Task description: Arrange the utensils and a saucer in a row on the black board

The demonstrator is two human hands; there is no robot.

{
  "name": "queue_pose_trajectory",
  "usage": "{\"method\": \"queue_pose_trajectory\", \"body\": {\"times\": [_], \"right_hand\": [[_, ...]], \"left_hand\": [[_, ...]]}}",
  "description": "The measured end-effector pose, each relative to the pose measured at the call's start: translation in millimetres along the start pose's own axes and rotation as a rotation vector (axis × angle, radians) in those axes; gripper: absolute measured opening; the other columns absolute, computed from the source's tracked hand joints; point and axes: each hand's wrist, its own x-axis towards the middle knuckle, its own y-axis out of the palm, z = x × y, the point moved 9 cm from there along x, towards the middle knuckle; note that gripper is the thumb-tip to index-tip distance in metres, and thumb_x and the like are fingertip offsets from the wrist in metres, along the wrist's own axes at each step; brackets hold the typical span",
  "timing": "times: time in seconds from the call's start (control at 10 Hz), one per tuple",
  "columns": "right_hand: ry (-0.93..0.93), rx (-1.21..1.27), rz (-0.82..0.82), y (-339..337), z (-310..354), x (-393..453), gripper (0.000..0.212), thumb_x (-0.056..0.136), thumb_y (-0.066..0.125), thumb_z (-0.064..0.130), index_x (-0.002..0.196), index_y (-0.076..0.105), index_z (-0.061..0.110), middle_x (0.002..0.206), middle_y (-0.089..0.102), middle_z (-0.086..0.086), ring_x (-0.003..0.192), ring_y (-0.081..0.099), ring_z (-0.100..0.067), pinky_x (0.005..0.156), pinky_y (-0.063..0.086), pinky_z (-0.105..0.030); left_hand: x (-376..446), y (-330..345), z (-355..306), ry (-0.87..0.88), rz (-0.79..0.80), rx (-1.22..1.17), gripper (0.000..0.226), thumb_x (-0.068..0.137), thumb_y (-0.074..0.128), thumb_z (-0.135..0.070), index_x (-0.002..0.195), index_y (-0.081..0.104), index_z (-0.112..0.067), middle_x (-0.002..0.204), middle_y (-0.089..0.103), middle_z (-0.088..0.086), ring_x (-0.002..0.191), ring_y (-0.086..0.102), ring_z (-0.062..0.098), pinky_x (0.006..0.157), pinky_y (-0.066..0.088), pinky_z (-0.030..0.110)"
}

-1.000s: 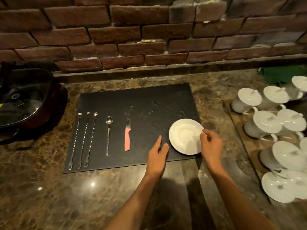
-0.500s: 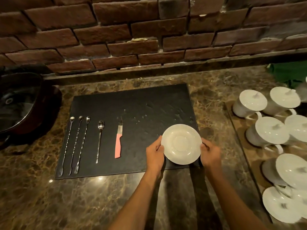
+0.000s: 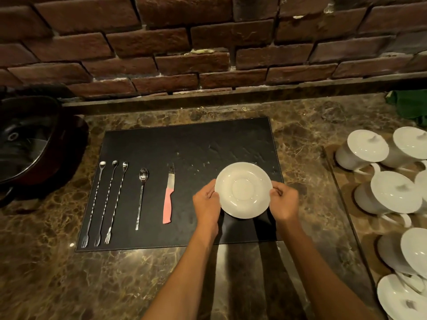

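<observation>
At the far left, a dark round pot is sitting on the brown marbled surface, partly cut off by the frame edge. To its right, the black board is lying flat on the surface in front of the brick wall. Along the board's left part, three long twisted bar forks are lying side by side, prongs toward the near edge and small spoon ends toward the far edge. Just right of them, a long-handled spoon is lying parallel, bowl at the far end. Next in the row, a pink-handled knife is lying with its blade pointing away from me.

Right of the knife, I am holding the white saucer over the board's right part. My left hand is gripping its left rim, and my right hand is pinching its right rim, fingers curled around the edge. Whether the saucer is resting on the board or being held just above it, I cannot tell.

At the far right, several white lidded cups are lying tipped on a tray, well apart from the board. A green cloth is showing at the far right corner.
</observation>
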Motion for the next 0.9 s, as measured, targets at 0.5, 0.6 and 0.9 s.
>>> {"method": "queue_pose_trajectory", "body": {"times": [0.5,0.6,0.9], "right_hand": [[-0.046,-0.068,-0.011,25.6,18.6,9.8,0.03,0.088,0.048,-0.005,0.093,0.075,0.008,0.081,0.067,0.001,0.073,0.061,-0.012,0.056,0.04,-0.01],[-0.053,-0.053,-0.006,24.2,23.6,7.0,0.031,0.086,0.048,-0.006,0.089,0.075,0.008,0.079,0.068,0.0,0.072,0.061,-0.013,0.057,0.043,-0.013],[0.003,-0.053,0.008,8.2,32.3,-21.7,0.033,0.091,0.054,0.012,0.123,0.06,0.007,0.119,0.062,-0.011,0.096,0.054,-0.016,0.084,0.041,-0.027]], "left_hand": [[18.6,-5.6,-15.3,0.111,0.005,0.02,0.031,0.098,0.063,0.0,0.099,0.077,-0.027,0.088,0.078,-0.011,0.088,0.075,0.009,0.069,0.058,0.02],[21.7,-7.8,-17.8,0.127,0.005,0.054,0.038,0.097,0.062,0.003,0.093,0.075,-0.033,0.08,0.076,-0.02,0.081,0.073,0.001,0.065,0.055,0.014],[-10.3,-43.4,-26.5,0.139,-0.119,0.279,0.048,0.099,0.059,-0.01,0.147,0.053,-0.014,0.143,0.058,0.008,0.128,0.055,0.019,0.113,0.043,0.04]]}}
